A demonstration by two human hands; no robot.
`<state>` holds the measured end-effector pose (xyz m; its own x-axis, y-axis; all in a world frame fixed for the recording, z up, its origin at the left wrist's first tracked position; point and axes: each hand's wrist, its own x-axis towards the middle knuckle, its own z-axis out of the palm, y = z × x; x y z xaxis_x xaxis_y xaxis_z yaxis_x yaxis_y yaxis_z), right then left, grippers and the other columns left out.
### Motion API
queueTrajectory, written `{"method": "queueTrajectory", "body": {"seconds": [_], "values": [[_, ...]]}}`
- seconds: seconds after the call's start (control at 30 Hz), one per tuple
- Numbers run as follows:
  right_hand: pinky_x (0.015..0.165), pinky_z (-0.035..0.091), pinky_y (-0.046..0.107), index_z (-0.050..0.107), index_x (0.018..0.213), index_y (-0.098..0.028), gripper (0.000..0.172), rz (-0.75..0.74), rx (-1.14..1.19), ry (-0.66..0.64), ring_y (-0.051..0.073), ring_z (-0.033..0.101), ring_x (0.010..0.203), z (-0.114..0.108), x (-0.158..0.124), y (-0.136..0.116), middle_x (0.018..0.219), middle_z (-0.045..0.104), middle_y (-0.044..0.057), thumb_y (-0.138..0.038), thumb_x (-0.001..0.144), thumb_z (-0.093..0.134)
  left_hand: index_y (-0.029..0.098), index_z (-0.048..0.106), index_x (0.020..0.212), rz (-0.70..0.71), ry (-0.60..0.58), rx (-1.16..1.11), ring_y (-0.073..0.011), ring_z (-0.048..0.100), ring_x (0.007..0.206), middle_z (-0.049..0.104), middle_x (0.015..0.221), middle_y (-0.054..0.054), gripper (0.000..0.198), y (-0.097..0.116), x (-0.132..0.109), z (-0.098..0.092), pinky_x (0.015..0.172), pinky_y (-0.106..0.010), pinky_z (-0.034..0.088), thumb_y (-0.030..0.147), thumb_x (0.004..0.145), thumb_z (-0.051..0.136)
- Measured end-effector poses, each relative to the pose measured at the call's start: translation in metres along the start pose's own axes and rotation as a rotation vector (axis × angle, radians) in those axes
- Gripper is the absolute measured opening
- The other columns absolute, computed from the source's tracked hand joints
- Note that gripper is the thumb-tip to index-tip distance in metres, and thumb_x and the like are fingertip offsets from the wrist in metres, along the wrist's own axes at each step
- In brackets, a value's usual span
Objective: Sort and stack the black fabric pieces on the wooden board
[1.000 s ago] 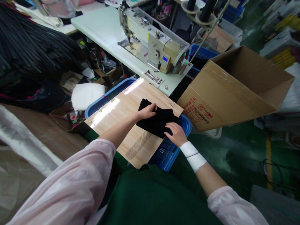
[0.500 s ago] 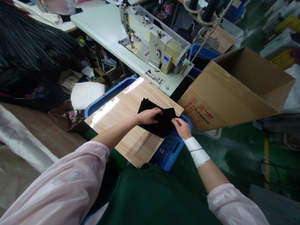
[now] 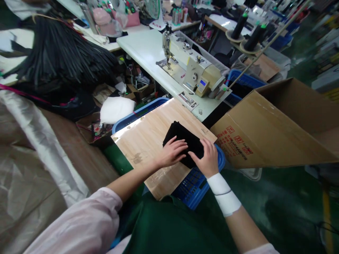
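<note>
Handling black fabric (image 3: 186,135) on a wood-grain board (image 3: 148,141) set across a blue plastic basket (image 3: 191,190).
Shown with left grip (image 3: 172,152) spread on the fabric, right grip (image 3: 207,158) at its right-hand end, thumb parted from fingers.

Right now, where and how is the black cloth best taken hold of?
Probably the right edge of the black cloth, from the right: it lies flat on the board, with that side near the board's edge, so it should pinch easily. The right hand is there; the left hand, over its left part, could steady it.
</note>
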<state>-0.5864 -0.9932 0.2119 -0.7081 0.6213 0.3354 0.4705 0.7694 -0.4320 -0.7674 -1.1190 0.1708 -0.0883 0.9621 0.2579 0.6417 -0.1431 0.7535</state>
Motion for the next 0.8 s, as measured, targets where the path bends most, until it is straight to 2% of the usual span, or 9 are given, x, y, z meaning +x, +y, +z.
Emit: {"method": "queueTrajectory", "body": {"seconds": [0.07, 0.13, 0.17, 0.23, 0.3, 0.4, 0.6, 0.7, 0.8], "values": [[0.111, 0.03, 0.058, 0.046, 0.135, -0.014, 0.07, -0.052, -0.066, -0.111, 0.038, 0.039, 0.134, 0.016, -0.003, -0.015, 0.141, 0.046, 0.024, -0.055, 0.082, 0.065, 0.024, 0.054, 0.126, -0.366, 0.344, -0.117, -0.0231, 0.045, 0.133, 0.055, 0.135, -0.011, 0.036, -0.008, -0.01, -0.001, 0.117, -0.046, 0.026, 0.038, 0.094, 0.047], [0.109, 0.03, 0.061, 0.042, 0.14, -0.012, 0.078, -0.057, -0.092, -0.185, 0.042, 0.035, 0.136, 0.035, -0.009, -0.022, 0.146, 0.039, 0.027, -0.055, 0.08, 0.066, 0.021, 0.054, 0.118, -0.756, 0.586, -0.267, -0.0241, 0.046, 0.13, 0.054, 0.131, -0.014, 0.034, -0.023, -0.017, 0.0, 0.11, -0.044, 0.036, 0.042, 0.094, 0.043], [0.107, 0.031, 0.063, 0.039, 0.141, -0.011, 0.081, -0.041, -0.098, -0.204, 0.044, 0.034, 0.136, 0.046, -0.012, -0.024, 0.148, 0.036, 0.028, -0.055, 0.08, 0.067, 0.019, 0.054, 0.111, -0.9, 0.635, -0.343, -0.0253, 0.049, 0.124, 0.057, 0.124, -0.015, 0.033, -0.032, -0.02, 0.001, 0.104, -0.044, 0.041, 0.044, 0.094, 0.041], [0.102, 0.032, 0.067, 0.038, 0.143, -0.01, 0.085, 0.014, -0.109, -0.213, 0.048, 0.033, 0.135, 0.065, -0.018, -0.021, 0.149, 0.032, 0.032, -0.056, 0.078, 0.068, 0.017, 0.054, 0.092, -1.046, 0.609, -0.479, -0.025, 0.06, 0.103, 0.062, 0.098, -0.013, 0.035, -0.049, -0.022, 0.005, 0.088, -0.041, 0.05, 0.048, 0.094, 0.037], [0.099, 0.034, 0.07, 0.039, 0.141, -0.009, 0.083, 0.063, -0.111, -0.217, 0.049, 0.034, 0.134, 0.079, -0.02, -0.013, 0.147, 0.032, 0.034, -0.055, 0.078, 0.068, 0.019, 0.049, 0.077, -1.098, 0.538, -0.608, -0.0197, 0.062, 0.077, 0.057, 0.074, -0.007, 0.04, -0.062, -0.021, 0.009, 0.071, -0.035, 0.053, 0.053, 0.094, 0.034], [0.098, 0.039, 0.066, 0.047, 0.135, -0.011, 0.074, 0.069, -0.098, -0.251, 0.045, 0.041, 0.132, 0.085, -0.013, 0.007, 0.143, 0.042, 0.031, -0.049, 0.076, 0.07, 0.021, 0.044, 0.071, -1.155, 0.463, -0.793, -0.0143, 0.056, 0.06, 0.049, 0.062, -0.001, 0.045, -0.075, -0.013, 0.01, 0.06, -0.028, 0.051, 0.061, 0.09, 0.039], [0.094, 0.051, 0.05, 0.064, 0.116, -0.015, 0.054, 0.112, 0.037, -0.41, 0.032, 0.065, 0.106, 0.061, 0.035, 0.052, 0.111, 0.069, 0.018, -0.044, 0.072, 0.072, 0.019, 0.053, 0.071, -1.126, 0.31, -1.068, -0.014, 0.054, 0.058, 0.052, 0.064, -0.004, 0.052, -0.085, 0.007, 0.003, 0.059, -0.028, 0.052, 0.067, 0.085, 0.044], [0.092, 0.053, 0.048, 0.066, 0.115, -0.016, 0.054, 0.18, 0.107, -0.532, 0.031, 0.068, 0.102, 0.049, 0.063, 0.064, 0.104, 0.072, 0.015, -0.046, 0.071, 0.074, 0.017, 0.059, 0.086, -1.038, 0.288, -1.124, -0.0133, 0.057, 0.063, 0.059, 0.074, -0.005, 0.061, -0.077, 0.01, 0.013, 0.061, -0.026, 0.052, 0.071, 0.087, 0.031], [0.096, 0.052, 0.05, 0.062, 0.126, -0.016, 0.066, 0.205, 0.167, -0.553, 0.032, 0.067, 0.107, 0.044, 0.082, 0.067, 0.109, 0.072, 0.014, -0.042, 0.067, 0.078, 0.021, 0.057, 0.111, -0.925, 0.26, -1.105, -0.0175, 0.064, 0.079, 0.065, 0.092, -0.007, 0.074, -0.057, 0.01, 0.035, 0.066, -0.029, 0.054, 0.081, 0.082, 0.024]]}}
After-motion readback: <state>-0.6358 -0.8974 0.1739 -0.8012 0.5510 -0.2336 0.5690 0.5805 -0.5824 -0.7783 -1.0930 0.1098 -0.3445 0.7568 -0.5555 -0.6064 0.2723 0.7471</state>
